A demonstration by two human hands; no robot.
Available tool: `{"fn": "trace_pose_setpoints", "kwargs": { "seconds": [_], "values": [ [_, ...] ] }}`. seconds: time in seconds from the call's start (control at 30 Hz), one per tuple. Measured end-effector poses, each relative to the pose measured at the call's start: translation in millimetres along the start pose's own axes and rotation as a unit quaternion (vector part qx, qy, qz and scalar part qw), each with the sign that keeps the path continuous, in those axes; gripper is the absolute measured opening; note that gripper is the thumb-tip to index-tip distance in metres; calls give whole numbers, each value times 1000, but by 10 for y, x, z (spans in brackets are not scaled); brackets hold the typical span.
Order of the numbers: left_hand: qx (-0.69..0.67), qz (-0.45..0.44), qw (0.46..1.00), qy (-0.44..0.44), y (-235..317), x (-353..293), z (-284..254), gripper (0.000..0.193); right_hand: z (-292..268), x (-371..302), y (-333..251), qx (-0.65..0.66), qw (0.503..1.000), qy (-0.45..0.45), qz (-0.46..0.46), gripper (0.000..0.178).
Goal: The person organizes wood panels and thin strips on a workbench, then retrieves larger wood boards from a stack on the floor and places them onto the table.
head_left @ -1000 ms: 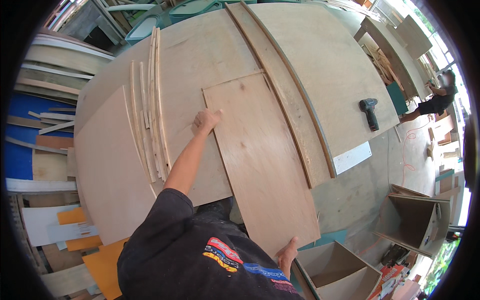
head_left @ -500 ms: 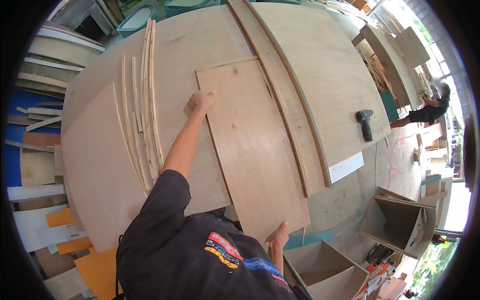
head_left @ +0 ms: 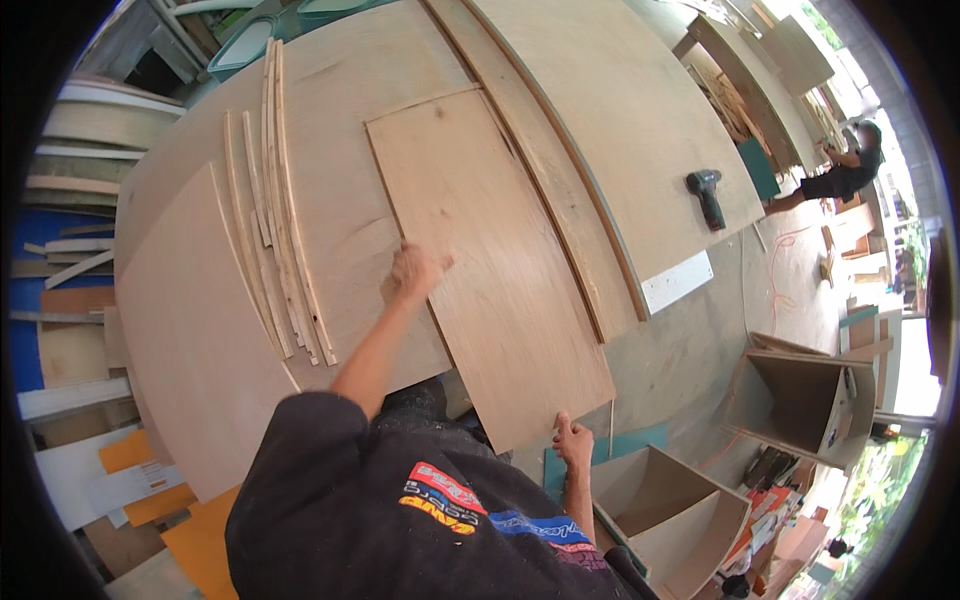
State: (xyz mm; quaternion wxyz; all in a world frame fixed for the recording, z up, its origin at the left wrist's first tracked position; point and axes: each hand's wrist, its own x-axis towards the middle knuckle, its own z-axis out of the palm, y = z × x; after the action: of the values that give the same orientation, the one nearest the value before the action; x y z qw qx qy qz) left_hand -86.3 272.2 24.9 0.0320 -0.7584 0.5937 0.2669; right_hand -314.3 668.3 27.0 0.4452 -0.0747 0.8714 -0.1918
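Note:
A long plywood board lies lengthwise across the big sheet-covered worktop, its near end jutting past the front edge. My left hand is closed on the board's left long edge, around midway along it, thumb over the top face. At the near right end, my right hand holds the board's short edge, fingers partly hidden. Along the board's right side runs a long wooden panel with a darker raised edge. Farther right on the worktop lies a cordless drill.
Several thin wood strips lie left of the board. Open wooden boxes stand on the floor at near right, with an orange cord beyond. Offcuts fill the left side. Another person stands at far right.
My left hand has moved nearer to me along the board's left edge. My right hand has shifted slightly on the near end. The whole view has shifted a little.

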Motion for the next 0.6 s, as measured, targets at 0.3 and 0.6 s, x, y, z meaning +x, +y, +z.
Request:
{"fn": "trace_pose_setpoints", "kwargs": {
  "seconds": [0.3,0.6],
  "values": [
    [-47,-51,997,15,92,-356,-81,87,86,310,-13,-9,987,42,-153,54],
    [-52,-82,995,16,211,523,-382,95,539,612,-674,-4,984,46,-171,55]
  ]
}}
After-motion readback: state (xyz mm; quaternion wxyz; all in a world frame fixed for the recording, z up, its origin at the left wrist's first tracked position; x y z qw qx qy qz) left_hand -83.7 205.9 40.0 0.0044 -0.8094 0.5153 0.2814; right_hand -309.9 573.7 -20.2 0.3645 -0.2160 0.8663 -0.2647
